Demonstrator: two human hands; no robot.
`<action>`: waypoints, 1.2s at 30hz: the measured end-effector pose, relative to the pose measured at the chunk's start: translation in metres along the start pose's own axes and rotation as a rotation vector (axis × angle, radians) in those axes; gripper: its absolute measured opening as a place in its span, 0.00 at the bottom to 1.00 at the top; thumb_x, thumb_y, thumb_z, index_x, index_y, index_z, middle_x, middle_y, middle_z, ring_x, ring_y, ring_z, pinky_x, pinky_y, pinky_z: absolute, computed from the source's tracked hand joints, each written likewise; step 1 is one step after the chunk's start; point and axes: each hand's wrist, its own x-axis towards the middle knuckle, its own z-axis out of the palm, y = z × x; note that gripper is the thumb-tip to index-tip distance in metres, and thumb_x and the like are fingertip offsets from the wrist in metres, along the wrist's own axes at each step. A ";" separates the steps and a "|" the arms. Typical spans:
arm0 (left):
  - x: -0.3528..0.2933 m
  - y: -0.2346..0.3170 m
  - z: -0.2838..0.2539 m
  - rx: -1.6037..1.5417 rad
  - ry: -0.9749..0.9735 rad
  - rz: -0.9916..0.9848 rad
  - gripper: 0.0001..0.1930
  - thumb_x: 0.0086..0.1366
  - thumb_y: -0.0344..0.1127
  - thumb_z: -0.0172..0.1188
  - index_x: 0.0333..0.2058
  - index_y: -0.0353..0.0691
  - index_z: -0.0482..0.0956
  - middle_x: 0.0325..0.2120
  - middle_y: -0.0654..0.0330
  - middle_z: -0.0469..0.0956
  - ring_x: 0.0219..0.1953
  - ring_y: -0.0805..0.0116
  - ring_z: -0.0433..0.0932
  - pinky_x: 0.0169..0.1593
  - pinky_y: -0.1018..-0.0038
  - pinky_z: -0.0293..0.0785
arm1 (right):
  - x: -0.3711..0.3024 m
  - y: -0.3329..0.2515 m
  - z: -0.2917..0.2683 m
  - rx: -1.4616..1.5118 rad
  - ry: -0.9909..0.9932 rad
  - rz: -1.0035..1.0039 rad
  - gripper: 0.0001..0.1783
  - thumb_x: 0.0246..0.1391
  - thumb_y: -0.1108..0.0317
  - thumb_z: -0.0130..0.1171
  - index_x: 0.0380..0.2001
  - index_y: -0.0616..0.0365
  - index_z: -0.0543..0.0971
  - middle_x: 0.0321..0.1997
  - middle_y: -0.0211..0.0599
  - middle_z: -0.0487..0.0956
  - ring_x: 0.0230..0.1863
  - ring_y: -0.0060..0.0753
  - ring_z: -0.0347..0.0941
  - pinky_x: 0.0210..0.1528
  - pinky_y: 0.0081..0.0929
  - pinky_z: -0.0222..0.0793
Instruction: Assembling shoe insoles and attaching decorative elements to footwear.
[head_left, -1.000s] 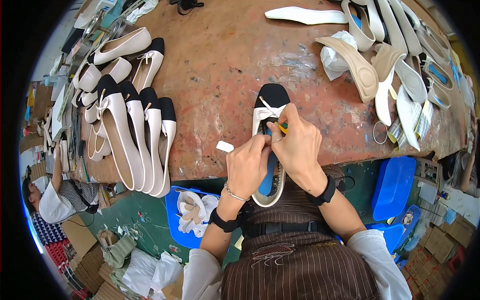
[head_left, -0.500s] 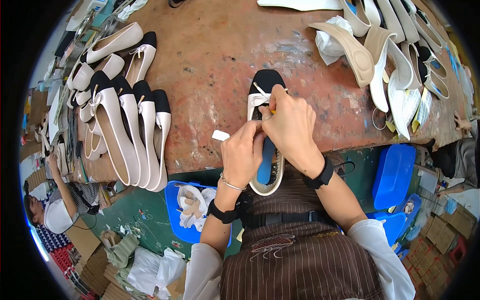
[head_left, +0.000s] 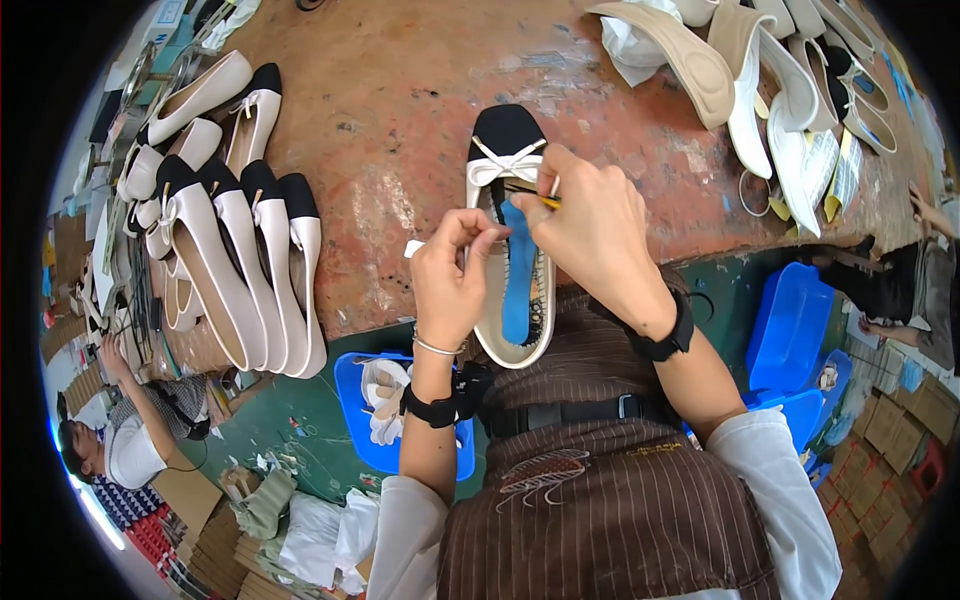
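Note:
A cream flat shoe (head_left: 512, 165) with a black toe cap and a bow lies at the near edge of the brown worktable (head_left: 400, 120), its heel over the edge toward me. A blue insole strip (head_left: 518, 275) shows inside it. My left hand (head_left: 452, 275) pinches the shoe's left rim beside the blue strip. My right hand (head_left: 595, 235) rests over the right rim and holds a thin yellow tool (head_left: 545, 199) pointed at the opening near the bow. A small white piece (head_left: 414, 248) lies by my left thumb.
Several matching cream and black shoes (head_left: 250, 260) lie in a row at the table's left. Beige insoles and soles (head_left: 760, 90) pile up at the upper right. Blue bins (head_left: 790, 330) stand on the floor. Another person (head_left: 125, 440) sits at lower left.
My hands have shifted on the shoe, which has slid slightly toward me. My left fingers now pinch the rim beside the blue insole strip, more of which shows.

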 end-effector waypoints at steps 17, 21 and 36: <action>0.000 0.003 0.004 0.138 -0.028 0.052 0.05 0.64 0.26 0.60 0.38 0.33 0.77 0.30 0.53 0.84 0.31 0.66 0.83 0.36 0.74 0.75 | 0.021 -0.003 0.028 -0.058 0.011 -0.026 0.14 0.41 0.63 0.70 0.24 0.59 0.76 0.21 0.47 0.80 0.28 0.54 0.80 0.31 0.44 0.73; -0.003 0.005 0.005 0.101 -0.038 0.020 0.04 0.65 0.26 0.59 0.37 0.33 0.76 0.29 0.54 0.83 0.31 0.70 0.83 0.37 0.75 0.76 | 0.022 0.001 0.031 -0.055 0.018 0.021 0.12 0.39 0.67 0.66 0.27 0.62 0.78 0.24 0.53 0.81 0.30 0.57 0.81 0.32 0.46 0.76; -0.122 0.000 -0.110 0.292 0.170 -0.284 0.15 0.49 0.16 0.68 0.36 0.35 0.79 0.32 0.60 0.83 0.36 0.71 0.82 0.40 0.75 0.78 | 0.068 0.045 -0.061 0.216 -0.050 -0.233 0.18 0.44 0.65 0.71 0.37 0.63 0.79 0.27 0.44 0.82 0.28 0.37 0.80 0.31 0.35 0.74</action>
